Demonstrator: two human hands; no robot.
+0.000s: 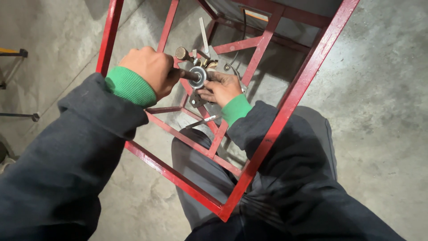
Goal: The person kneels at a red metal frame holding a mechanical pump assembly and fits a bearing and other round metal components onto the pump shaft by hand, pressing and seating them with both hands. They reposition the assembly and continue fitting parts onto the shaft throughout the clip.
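Left hand [151, 71] fingers wrapped tight around a dark tool handle [189, 75], its tip meeting a round metal disc fitting [198, 76] at the centre of the red metal frame [292, 96]. Right hand [220, 88] fingers pinch the fitting from just below, touching a small metal bracket [195, 100]. A brass knob [181, 53] sits just above the fitting; grey concrete floor [379, 89] lies under the frame.

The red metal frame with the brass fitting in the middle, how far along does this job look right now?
Done: the red frame looks built and painted, with a brass fitting and bracket sitting at its centre. In hand: the left hand grips a tool handle pressed against a round metal disc, while the right hand steadies the parts. Left: a thin wire hangs loose, so the fitting seems unfinished; how tight anything is cannot be told.
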